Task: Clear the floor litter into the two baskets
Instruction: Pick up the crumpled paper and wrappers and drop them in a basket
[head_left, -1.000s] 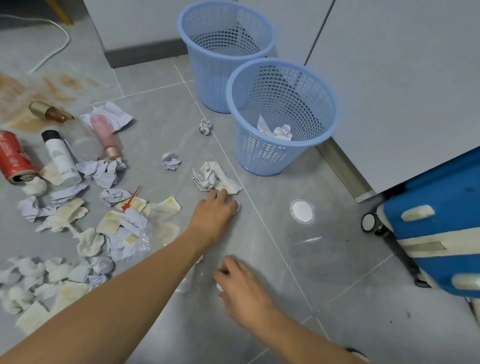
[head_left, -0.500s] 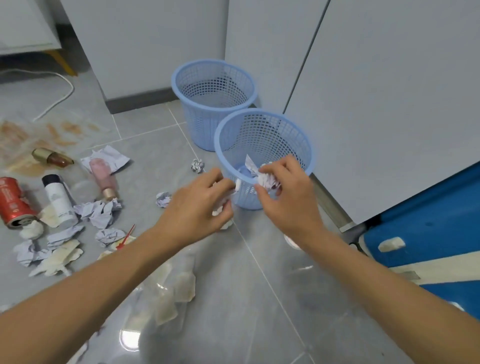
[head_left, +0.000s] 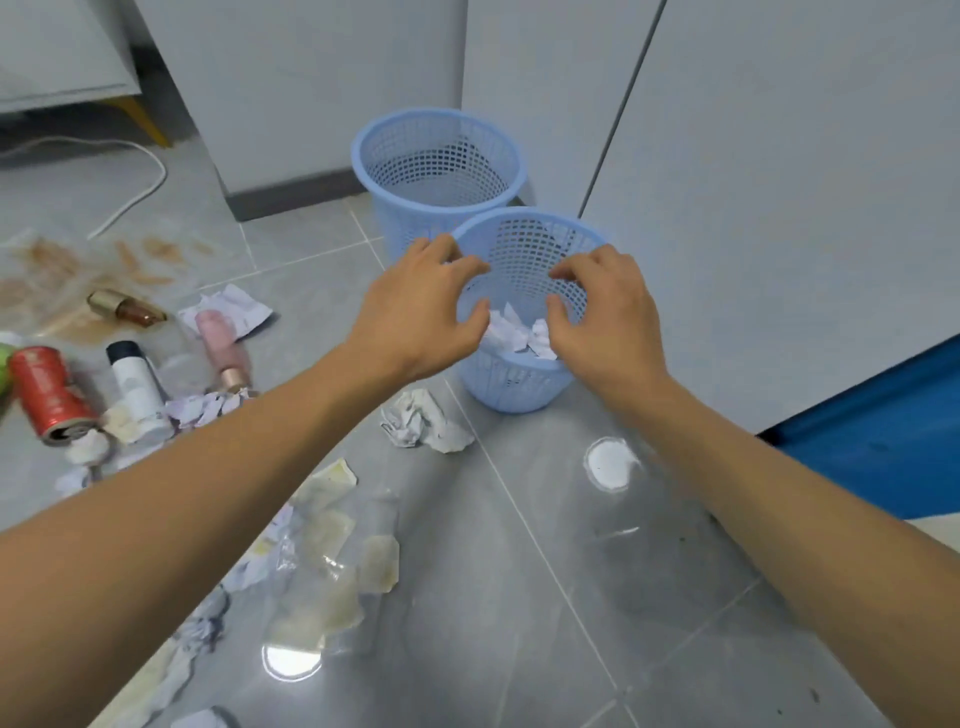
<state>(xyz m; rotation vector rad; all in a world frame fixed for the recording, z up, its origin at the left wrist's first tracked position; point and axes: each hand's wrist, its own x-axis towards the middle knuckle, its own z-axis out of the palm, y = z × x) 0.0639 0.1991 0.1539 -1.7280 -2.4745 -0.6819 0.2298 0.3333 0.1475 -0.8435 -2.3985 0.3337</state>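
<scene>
Two light-blue mesh baskets stand by the white cabinets. The near basket holds crumpled white paper; the far basket looks empty. My left hand and my right hand hover over the near basket's rim, fingers spread, nothing in either. A crumpled paper wad lies on the floor just left of the near basket. More paper scraps and flat yellowish pieces lie under my left forearm.
At the left lie a red can, a white bottle, a pink bottle, a gold-capped tube and brown stains. A blue suitcase stands at the right. A white cable runs at the back left.
Both hands lifted from the floor with small paper pieces, carried them over the near basket and let go. Their fingers are now spread and the paper lies inside the basket.
</scene>
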